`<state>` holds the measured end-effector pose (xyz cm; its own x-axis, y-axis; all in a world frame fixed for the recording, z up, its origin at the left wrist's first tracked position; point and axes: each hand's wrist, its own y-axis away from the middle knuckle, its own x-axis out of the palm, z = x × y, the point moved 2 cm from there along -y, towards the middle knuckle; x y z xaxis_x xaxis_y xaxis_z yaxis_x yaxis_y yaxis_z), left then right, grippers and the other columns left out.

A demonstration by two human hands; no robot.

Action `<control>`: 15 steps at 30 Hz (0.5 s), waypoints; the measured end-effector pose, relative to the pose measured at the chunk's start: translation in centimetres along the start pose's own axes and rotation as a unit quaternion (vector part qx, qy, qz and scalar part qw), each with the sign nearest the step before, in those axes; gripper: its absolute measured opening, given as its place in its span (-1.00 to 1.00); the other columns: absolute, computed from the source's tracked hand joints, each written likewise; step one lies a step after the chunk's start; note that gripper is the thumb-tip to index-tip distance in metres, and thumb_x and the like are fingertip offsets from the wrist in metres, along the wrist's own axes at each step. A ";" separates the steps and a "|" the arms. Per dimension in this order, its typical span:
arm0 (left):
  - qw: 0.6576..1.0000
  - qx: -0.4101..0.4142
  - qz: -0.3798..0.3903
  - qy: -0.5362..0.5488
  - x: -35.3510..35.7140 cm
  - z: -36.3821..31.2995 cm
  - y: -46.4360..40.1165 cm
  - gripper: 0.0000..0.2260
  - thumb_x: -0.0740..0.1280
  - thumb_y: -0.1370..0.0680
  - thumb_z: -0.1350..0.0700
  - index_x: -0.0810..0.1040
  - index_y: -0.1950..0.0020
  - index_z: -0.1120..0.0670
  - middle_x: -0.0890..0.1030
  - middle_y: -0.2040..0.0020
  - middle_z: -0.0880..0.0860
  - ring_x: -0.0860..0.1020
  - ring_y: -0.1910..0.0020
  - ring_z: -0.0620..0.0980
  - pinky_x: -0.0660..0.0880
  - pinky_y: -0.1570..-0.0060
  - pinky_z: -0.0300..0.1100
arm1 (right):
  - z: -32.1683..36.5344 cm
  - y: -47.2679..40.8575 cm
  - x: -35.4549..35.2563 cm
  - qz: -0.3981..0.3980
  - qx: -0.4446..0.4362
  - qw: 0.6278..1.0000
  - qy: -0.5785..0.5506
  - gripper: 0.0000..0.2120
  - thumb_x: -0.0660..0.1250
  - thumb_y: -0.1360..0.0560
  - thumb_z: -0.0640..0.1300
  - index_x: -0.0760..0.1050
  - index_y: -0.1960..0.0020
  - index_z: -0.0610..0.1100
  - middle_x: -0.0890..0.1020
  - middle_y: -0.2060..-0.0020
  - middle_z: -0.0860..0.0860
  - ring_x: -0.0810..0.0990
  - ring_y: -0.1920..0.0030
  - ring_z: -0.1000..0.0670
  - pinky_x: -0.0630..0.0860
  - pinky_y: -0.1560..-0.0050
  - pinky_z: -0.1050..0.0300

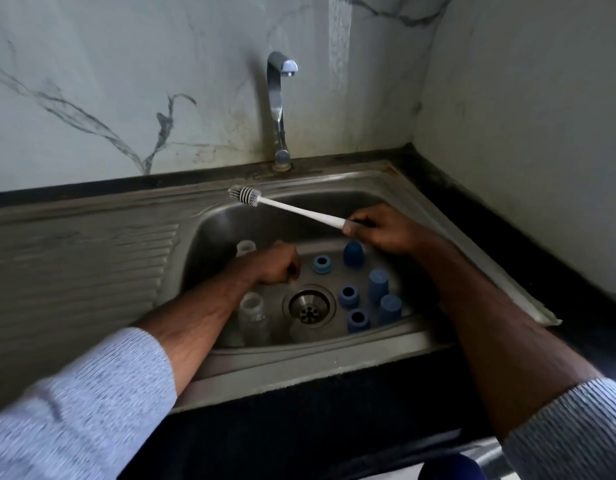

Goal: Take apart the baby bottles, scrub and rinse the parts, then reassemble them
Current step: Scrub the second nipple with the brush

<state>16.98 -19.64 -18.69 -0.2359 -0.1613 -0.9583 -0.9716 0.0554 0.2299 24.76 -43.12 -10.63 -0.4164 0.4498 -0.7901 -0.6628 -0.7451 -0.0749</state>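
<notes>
My right hand (386, 230) grips the white handle of a bottle brush (289, 206), its grey bristle head pointing left above the steel sink (334, 344). My left hand (282, 263) is down in the basin with its fingers closed; whether it holds something small I cannot tell. Two clear bottle bodies stand in the basin, one (252, 315) beside my left forearm, another (246, 247) at the far left. Blue collar rings (322, 265) (348, 296) (358, 320) and blue caps (353, 252) (378, 285) (390, 308) lie right of the drain (309, 306).
A chrome tap (278, 109) rises behind the basin, with no water running. A ribbed steel drainboard (85, 258) lies to the left. Marble walls close in at the back and right, and a black counter edge (472, 216) frames the sink.
</notes>
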 end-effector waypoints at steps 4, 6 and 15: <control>0.946 -0.065 -0.182 0.261 -4.2 1.4 3.0 -0.78 0.29 -0.53 0.36 0.66 0.00 0.10 0.68 0.13 0.06 0.59 0.24 -0.07 0.50 0.25 -0.20 | -0.1 0.3 -0.4 -0.043 -0.008 0.999 -0.015 -0.77 0.27 -0.64 0.09 0.60 -0.18 0.03 0.66 0.04 0.03 0.62 0.03 0.05 0.56 -0.05 0.05; 0.872 -0.098 -0.253 0.408 -5.4 2.8 5.1 -0.82 0.25 -0.62 0.32 0.63 0.00 0.13 0.64 0.20 0.11 0.55 0.39 -0.11 0.42 0.44 -0.26 | 0.1 0.2 0.0 -0.049 -0.024 0.998 -0.016 -0.78 0.28 -0.63 0.08 0.59 -0.18 0.03 0.66 0.04 0.03 0.62 0.03 0.05 0.57 -0.08 0.00; 0.530 -0.053 -0.392 0.750 -5.6 5.6 13.4 -0.81 0.20 -0.60 0.42 0.55 -0.07 0.20 0.67 0.11 0.19 0.70 0.20 0.03 0.62 0.20 -0.23 | 2.9 0.1 2.1 -0.046 -0.062 0.997 0.008 -0.87 0.27 -0.64 0.05 0.45 -0.17 0.08 0.55 0.10 0.13 0.56 0.10 0.12 0.44 0.13 0.28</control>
<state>5.37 -12.47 -11.19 0.5716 -0.7003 0.4277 -0.7571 -0.6510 -0.0541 22.05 -40.81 -10.59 -0.3468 0.5124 -0.7856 -0.6159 -0.7561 -0.2213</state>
